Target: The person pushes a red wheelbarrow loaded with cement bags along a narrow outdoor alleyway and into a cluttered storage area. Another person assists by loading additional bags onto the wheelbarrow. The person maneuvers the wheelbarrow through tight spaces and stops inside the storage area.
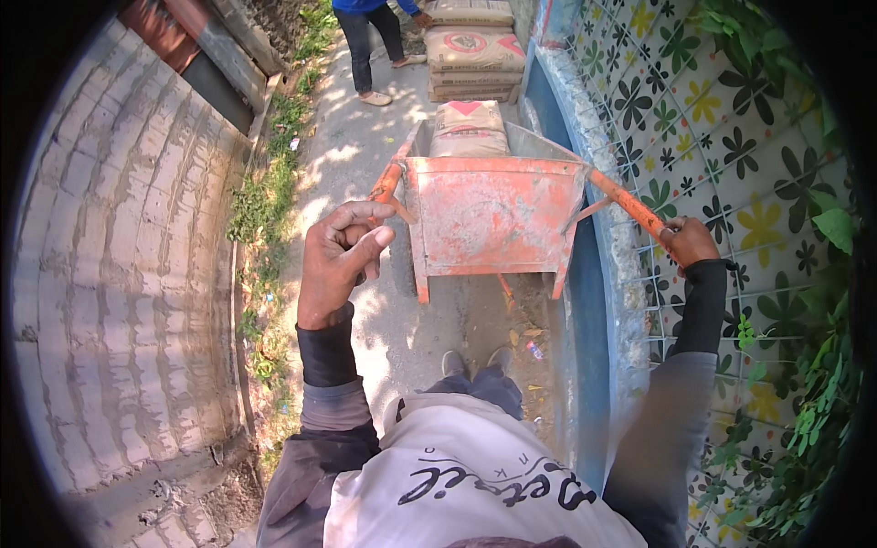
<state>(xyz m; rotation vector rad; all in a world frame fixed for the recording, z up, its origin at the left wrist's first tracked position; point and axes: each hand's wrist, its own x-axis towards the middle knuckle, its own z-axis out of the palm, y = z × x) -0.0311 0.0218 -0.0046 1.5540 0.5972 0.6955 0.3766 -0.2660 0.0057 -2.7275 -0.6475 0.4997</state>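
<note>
At frame centre stands a dented orange metal wheelbarrow (pixel 491 215) carrying a tan paper cement sack (pixel 469 129). The right hand (pixel 687 240) is wrapped tight around its right orange handle (pixel 630 205), steadying the load. The left hand (pixel 340 260), loosely curled and holding nothing, hovers just short of the left handle (pixel 387 182).

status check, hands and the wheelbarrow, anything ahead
Right hand gripping right handle. Left hand off, loosely curled near left handle. Orange wheelbarrow carries one sack. Person and stacked sacks ahead.
</note>
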